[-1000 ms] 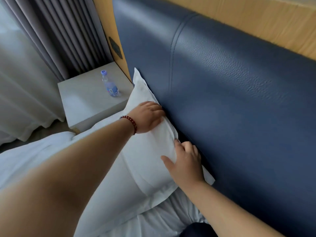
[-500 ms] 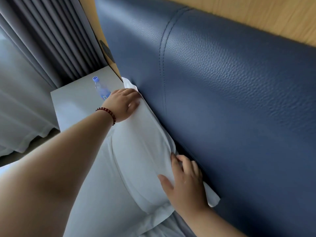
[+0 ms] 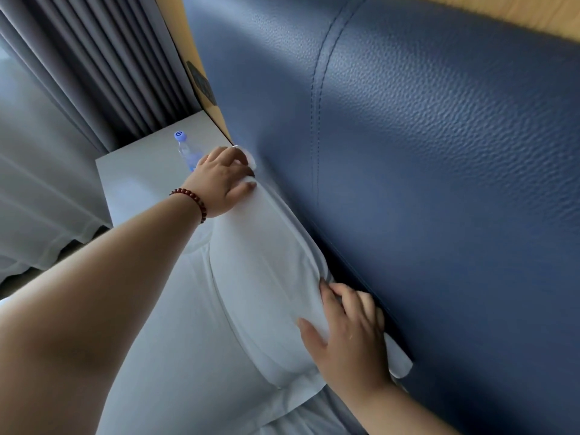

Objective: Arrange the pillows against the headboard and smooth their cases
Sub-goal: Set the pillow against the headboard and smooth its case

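Standing a white pillow (image 3: 260, 277) against the blue headboard (image 3: 439, 183), a person pinches its top edge: left grip (image 3: 222, 180) curled round the ten o'clock corner, right grip (image 3: 351, 334) at five o'clock. Soft and light, it likely handles best by its seamed corners.

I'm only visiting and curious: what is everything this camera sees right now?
pillow: one, white, lying along the headboard's foot
headboard: one, dark blue, right side
wood panel: one, tan, behind the headboard
nightstand: one, pale grey, beyond the pillow
bottle: one, clear with blue cap, standing on the nightstand
curtains: two, grey drape and white sheer, far left
sheet: one, white, under the pillow
bracelet: one, dark red beads, left wrist
left hand: one, holds the pillow's far corner
right hand: one, holds the pillow's near edge
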Available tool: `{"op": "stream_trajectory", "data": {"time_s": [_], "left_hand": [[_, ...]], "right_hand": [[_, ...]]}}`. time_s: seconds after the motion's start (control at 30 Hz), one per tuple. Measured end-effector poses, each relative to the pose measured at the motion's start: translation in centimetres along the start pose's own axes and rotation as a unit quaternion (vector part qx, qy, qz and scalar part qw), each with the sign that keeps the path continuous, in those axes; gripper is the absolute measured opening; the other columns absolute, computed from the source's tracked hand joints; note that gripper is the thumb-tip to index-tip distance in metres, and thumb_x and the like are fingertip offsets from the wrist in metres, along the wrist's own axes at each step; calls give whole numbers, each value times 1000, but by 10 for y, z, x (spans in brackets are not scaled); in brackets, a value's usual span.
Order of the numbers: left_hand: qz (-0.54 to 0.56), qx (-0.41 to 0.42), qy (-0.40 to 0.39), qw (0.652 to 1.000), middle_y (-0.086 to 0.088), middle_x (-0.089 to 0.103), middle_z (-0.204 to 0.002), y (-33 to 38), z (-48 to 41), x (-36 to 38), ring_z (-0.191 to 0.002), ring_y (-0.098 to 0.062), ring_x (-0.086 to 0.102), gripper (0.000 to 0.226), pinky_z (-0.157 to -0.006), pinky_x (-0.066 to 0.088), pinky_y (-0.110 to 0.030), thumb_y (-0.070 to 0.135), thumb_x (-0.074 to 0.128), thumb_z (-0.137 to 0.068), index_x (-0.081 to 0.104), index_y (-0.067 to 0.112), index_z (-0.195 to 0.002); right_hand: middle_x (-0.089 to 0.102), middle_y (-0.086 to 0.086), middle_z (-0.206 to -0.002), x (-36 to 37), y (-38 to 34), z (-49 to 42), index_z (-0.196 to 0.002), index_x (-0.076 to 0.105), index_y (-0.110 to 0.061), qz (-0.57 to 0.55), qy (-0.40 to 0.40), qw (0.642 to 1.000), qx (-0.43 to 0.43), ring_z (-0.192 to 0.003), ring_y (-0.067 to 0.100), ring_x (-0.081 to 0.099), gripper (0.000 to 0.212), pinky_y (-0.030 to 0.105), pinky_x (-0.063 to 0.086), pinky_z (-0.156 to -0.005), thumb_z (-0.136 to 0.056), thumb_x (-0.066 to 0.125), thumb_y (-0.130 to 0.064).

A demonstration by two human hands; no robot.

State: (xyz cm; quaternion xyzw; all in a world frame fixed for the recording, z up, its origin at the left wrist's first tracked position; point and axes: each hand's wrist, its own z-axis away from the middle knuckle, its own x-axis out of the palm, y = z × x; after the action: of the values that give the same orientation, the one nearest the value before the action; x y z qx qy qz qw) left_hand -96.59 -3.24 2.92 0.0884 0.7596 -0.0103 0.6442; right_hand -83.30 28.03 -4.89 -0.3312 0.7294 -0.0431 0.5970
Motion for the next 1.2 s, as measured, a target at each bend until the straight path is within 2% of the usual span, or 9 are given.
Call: {"op": "stream_trajectory", "data": {"time_s": [0.1, 0.2, 0.37, 0.43, 0.53, 0.63, 0.73, 0.9, 1.2], "left_hand": [[54, -25, -31, 998, -4, 61, -121, -6, -2, 2, -121, -29, 50, 62, -107, 34, -46, 59, 28, -89, 68, 18, -113], [178, -186, -93, 962, 4, 56, -121, -1, -8, 5, -116, -22, 51, 59, -103, 40, -40, 69, 29, -84, 59, 34, -120], [223, -350, -26, 909, -11, 47, -141, 26, -14, 17, -129, -33, 42, 51, -104, 35, -43, 49, 28, -101, 44, 21, -141], [186, -315, 59, 929, -12, 46, -142, 43, 2, 19, -131, -33, 39, 47, -109, 30, -42, 39, 32, -103, 45, 14, -141], [118, -87, 180, 973, -16, 58, -125, 85, 35, 20, -117, -35, 51, 37, -105, 37, -41, 24, 44, -100, 59, 3, -126], [63, 107, 98, 987, -12, 63, -116, 121, 61, 35, -109, -33, 56, 34, -95, 46, -41, 25, 45, -97, 66, 8, -118], [8, 108, 24, 994, -4, 61, -126, 127, 75, 44, -118, -29, 52, 43, -103, 40, -41, 35, 36, -101, 62, 15, -129], [-67, 103, 15, 992, -2, 64, -108, 123, 66, 34, -102, -30, 55, 46, -96, 36, -39, 44, 34, -99, 67, 18, -118], [-118, 97, 59, 987, 0, 68, -103, 99, 74, 26, -116, -23, 59, 36, -112, 29, -46, 35, 39, -99, 71, 18, -102]], "right_hand": [[57, 3, -124, 2, 0, 0, -128, 61, -14, -19, -2, 1000, 12, -114, 26, 53, 62, 44, 49, -91, -81, 56, -54], [56, 9, -132, 4, 2, -3, -133, 55, -9, -23, -12, 998, 49, -108, 30, 60, 71, 41, 54, -85, -81, 52, -57], [62, 12, -127, 5, 4, -6, -131, 56, -7, -3, -17, 999, 50, -103, 32, 65, 73, 39, 55, -81, -81, 50, -60], [62, 10, -128, 5, 3, -6, -132, 56, -8, -6, -26, 998, 51, -104, 31, 65, 73, 39, 55, -82, -81, 49, -61], [63, 9, -127, 4, 2, -8, -131, 55, -9, -12, -30, 999, 44, -103, 31, 65, 73, 39, 55, -81, -82, 49, -62], [62, 10, -125, 0, 4, -9, -132, 55, -7, -39, -21, 998, 36, -104, 32, 64, 73, 39, 55, -83, -81, 51, -61], [53, 14, -138, -4, 5, -3, -140, 47, -5, -47, -8, 998, 49, -119, 32, 55, 77, 43, 52, -93, -81, 52, -55], [37, 12, -154, -14, -3, 21, -146, 42, -6, -12, 24, 1000, -10, -140, 28, 34, 72, 42, 30, -113, -84, 56, -41], [43, 0, -147, -7, 17, 48, -150, 35, -16, -136, -34, 978, 155, -127, 19, 46, 71, 34, 39, -102, -90, 58, -44]]}}
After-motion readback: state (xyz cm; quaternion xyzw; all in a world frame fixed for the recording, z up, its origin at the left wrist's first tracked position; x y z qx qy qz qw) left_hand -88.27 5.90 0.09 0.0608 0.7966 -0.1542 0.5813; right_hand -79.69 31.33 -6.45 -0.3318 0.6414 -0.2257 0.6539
